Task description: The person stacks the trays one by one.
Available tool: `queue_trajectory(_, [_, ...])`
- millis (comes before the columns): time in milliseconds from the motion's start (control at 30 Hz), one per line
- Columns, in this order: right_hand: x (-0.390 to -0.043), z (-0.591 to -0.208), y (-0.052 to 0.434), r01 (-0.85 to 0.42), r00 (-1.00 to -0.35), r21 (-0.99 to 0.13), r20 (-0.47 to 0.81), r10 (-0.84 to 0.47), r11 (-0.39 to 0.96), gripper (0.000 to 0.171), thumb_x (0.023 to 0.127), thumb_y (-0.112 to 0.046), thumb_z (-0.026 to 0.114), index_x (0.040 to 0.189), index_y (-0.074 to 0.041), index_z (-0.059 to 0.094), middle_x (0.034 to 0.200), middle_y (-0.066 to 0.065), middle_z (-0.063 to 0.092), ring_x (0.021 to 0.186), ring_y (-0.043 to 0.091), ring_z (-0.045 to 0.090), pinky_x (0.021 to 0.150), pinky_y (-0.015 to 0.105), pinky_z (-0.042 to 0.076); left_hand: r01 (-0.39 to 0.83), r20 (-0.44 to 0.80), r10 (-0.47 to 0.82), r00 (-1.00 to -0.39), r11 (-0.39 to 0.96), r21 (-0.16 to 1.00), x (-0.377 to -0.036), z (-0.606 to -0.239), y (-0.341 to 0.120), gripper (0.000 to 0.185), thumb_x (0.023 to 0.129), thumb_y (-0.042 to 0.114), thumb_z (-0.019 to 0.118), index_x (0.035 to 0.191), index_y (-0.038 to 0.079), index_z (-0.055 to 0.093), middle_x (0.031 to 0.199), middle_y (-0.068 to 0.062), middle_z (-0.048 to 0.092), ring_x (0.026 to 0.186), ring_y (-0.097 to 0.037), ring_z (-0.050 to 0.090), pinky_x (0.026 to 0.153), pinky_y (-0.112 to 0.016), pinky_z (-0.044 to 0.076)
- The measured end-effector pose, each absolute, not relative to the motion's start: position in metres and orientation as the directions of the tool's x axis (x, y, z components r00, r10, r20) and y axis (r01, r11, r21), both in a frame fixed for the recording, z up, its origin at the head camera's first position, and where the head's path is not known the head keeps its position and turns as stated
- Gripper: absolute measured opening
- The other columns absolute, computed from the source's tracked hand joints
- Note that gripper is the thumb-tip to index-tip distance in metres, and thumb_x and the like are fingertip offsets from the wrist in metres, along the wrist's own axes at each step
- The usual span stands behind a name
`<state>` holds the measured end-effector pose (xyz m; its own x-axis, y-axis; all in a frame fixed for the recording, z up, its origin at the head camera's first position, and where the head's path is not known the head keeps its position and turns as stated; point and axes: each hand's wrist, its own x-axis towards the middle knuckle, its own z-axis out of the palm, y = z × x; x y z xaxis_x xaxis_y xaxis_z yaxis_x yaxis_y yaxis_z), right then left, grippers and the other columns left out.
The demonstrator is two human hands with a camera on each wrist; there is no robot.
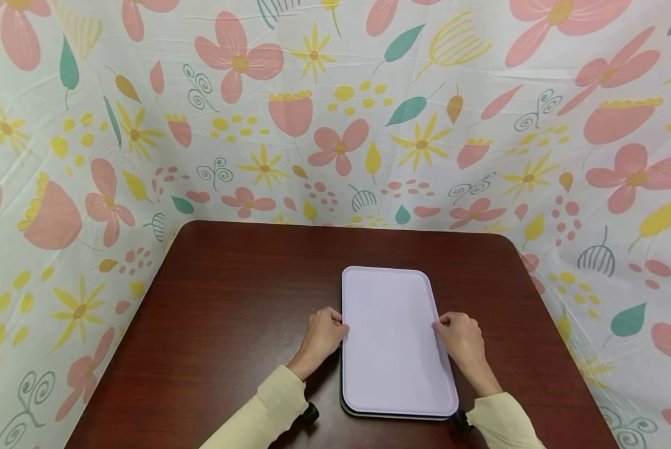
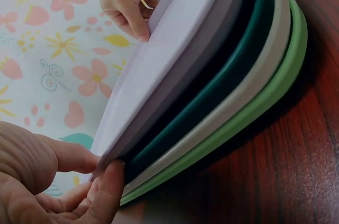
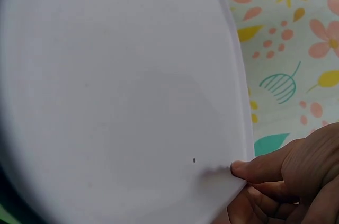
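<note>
Both hands pinch the lilac top tray [image 1: 394,340] of a nested stack near the table's [image 1: 229,299] front edge, left hand [image 1: 321,337] and right hand [image 1: 461,340] on its long sides; looks stiff, light, slick plastic, so gripping the rims seems best.

Table and backdrop

A dark wooden table [image 1: 212,324] stands before a floral cloth [image 1: 335,125] printed with pink flowers, yellow blooms and teal leaves, hung behind and along both sides.
</note>
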<state>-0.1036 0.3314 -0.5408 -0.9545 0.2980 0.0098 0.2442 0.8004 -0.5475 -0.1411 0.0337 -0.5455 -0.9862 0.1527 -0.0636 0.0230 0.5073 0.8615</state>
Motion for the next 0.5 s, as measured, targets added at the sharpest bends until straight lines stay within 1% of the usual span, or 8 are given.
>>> queue_trajectory(100, [-0.1034,-0.5407,0.3311,0.243,-0.954,-0.545,0.015,0.299,0.803,0.017,0.089,-0.011,0.075,0.093,0.005,0.077,0.072,0.011,0.069,0.058,0.021,0.056,0.050,0.035,0.045,0.050,-0.028,0.135,-0.991,0.540,0.840,-0.1410,-0.5461,0.0354,0.008,0.083,0.000,0.072,0.090,-0.002,0.070,0.072,0.000,0.067,0.060,-0.009,0.060,0.056,-0.025,0.052])
queue_trajectory(233, [-0.1041,-0.5406,0.3300,0.243,-0.953,-0.545,0.022,0.304,0.803,0.017,0.089,-0.012,0.076,0.093,0.005,0.077,0.074,0.013,0.070,0.058,0.021,0.058,0.051,0.036,0.046,0.061,-0.014,0.128,-0.992,0.564,0.824,-0.1405,-0.5465,0.0370,0.008,0.083,0.001,0.071,0.090,-0.002,0.069,0.072,0.001,0.067,0.062,-0.009,0.060,0.058,-0.027,0.052])
queue_trajectory(500, [-0.1034,-0.5421,0.3296,0.266,-0.947,-0.549,0.003,0.320,0.792,0.020,0.087,-0.014,0.077,0.094,0.005,0.075,0.077,0.015,0.071,0.063,0.024,0.062,0.056,0.043,0.051,0.101,0.036,0.118,-0.992,0.613,0.784,-0.1395,-0.5484,0.0369,0.008,0.081,0.000,0.071,0.088,0.000,0.068,0.073,0.001,0.068,0.068,-0.012,0.062,0.062,-0.030,0.053])
